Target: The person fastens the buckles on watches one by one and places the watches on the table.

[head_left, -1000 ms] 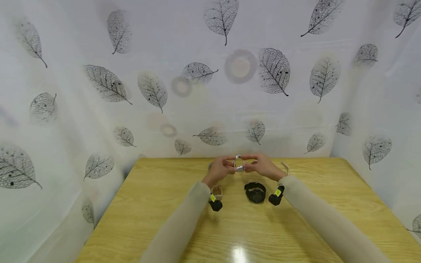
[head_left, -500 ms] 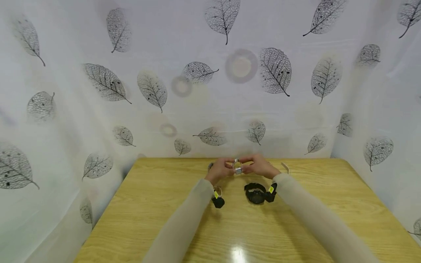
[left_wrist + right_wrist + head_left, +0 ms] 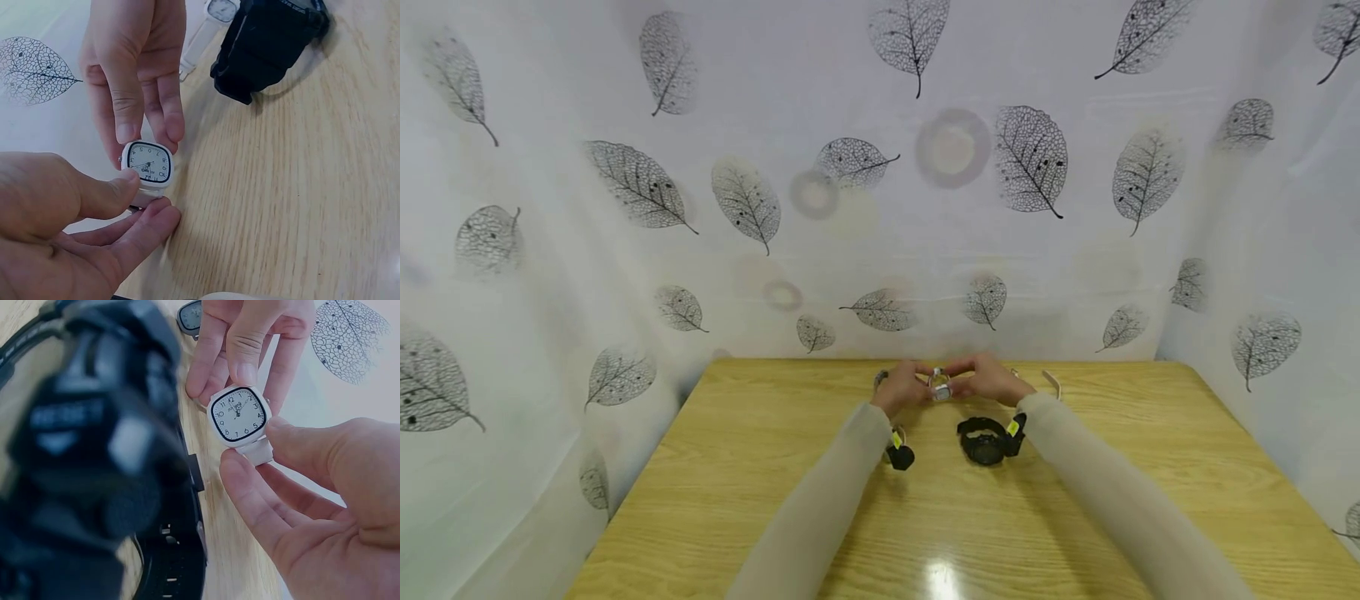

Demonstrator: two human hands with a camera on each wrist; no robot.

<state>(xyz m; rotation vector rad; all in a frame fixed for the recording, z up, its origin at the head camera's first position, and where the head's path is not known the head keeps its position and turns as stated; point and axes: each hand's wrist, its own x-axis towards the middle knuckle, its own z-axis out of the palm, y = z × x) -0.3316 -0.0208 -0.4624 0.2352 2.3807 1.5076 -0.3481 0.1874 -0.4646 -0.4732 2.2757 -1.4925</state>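
A white wristwatch (image 3: 941,392) with a squarish face is held between both hands near the table's back edge. In the left wrist view, my left hand (image 3: 69,219) pinches the watch (image 3: 149,164) at one side, thumb by the face and fingers at the strap. My right hand (image 3: 134,69) grips its other side. The right wrist view shows the watch face (image 3: 239,417) upward, with my right hand (image 3: 331,494) at lower right and my left hand (image 3: 256,337) above. Whether the watch touches the table cannot be told.
A black wristwatch (image 3: 985,446) lies on the wooden table (image 3: 737,483) below my right hand. A grey-looking watch (image 3: 880,379) is partly hidden behind my left hand. A light strap (image 3: 1052,383) stands up at right. A leaf-printed curtain (image 3: 775,275) borders the table's back.
Both hands have lowered the white wristwatch slightly and shifted it a little left. The forearms have drawn closer together. The other watches stay in place.
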